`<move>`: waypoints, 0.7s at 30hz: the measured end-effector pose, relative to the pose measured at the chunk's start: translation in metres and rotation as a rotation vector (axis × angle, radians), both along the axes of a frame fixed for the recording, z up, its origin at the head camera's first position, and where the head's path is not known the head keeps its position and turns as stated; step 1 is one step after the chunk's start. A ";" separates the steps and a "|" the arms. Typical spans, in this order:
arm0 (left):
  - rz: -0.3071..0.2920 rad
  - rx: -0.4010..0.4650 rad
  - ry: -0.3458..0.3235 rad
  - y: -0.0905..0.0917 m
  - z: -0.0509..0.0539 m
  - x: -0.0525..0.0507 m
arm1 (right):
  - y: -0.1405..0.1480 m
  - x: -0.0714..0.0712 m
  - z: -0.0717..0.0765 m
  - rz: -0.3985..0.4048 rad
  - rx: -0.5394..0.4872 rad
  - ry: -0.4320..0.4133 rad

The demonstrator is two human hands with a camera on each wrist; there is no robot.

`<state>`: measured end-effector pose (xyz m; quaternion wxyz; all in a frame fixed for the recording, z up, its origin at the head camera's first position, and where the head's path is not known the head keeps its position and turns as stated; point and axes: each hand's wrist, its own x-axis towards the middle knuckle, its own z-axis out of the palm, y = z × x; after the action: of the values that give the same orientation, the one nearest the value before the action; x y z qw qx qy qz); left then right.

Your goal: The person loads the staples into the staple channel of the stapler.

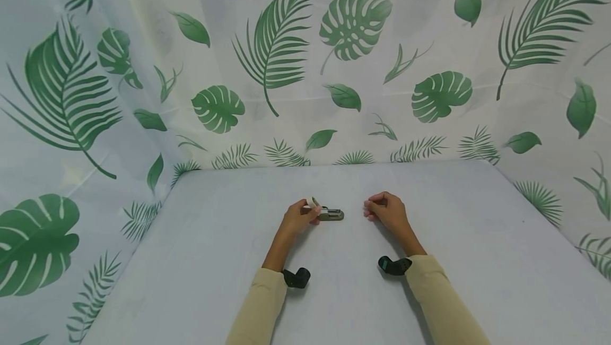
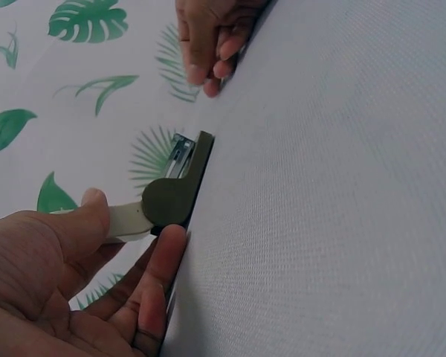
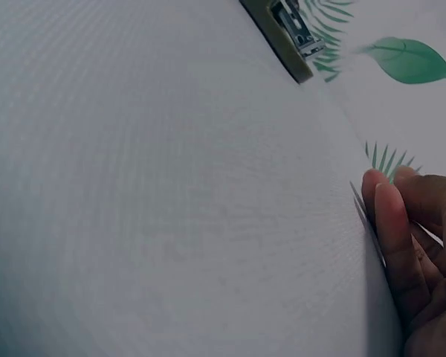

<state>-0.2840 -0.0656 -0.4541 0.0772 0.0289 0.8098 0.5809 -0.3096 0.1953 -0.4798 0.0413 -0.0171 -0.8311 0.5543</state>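
Note:
A small stapler (image 1: 334, 216) with an olive-brown base and a cream-white lever lies on the white table, its top swung up so that the metal magazine shows. My left hand (image 1: 298, 218) grips it at the lever end, thumb on the cream part (image 2: 128, 219) and fingers below in the left wrist view. To the right, apart from the stapler, my right hand (image 1: 390, 215) rests low at the table with thumb and forefinger tips together. A thin dark sliver (image 3: 359, 199) shows beside those fingertips in the right wrist view; whether they pinch anything cannot be made out.
The white-covered table (image 1: 343, 292) stretches around both hands. Behind it and at both sides hangs a white curtain (image 1: 296, 122) with green leaf prints. Black wrist cameras are strapped on the left wrist (image 1: 297, 278) and right wrist (image 1: 394, 266).

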 end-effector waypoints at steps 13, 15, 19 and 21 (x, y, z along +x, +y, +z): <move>-0.003 0.013 0.011 -0.001 -0.002 0.000 | -0.004 0.001 -0.005 0.016 0.162 0.086; -0.002 0.011 0.012 -0.001 -0.002 0.000 | -0.004 0.001 -0.005 0.017 0.162 0.088; -0.003 0.015 0.009 0.000 -0.001 0.000 | -0.004 0.001 -0.004 0.016 0.145 0.063; -0.006 0.017 0.007 0.000 -0.001 -0.001 | -0.004 0.002 -0.003 0.015 0.133 0.051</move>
<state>-0.2846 -0.0654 -0.4551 0.0759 0.0337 0.8051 0.5872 -0.3079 0.1908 -0.4825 0.0590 0.0061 -0.8648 0.4985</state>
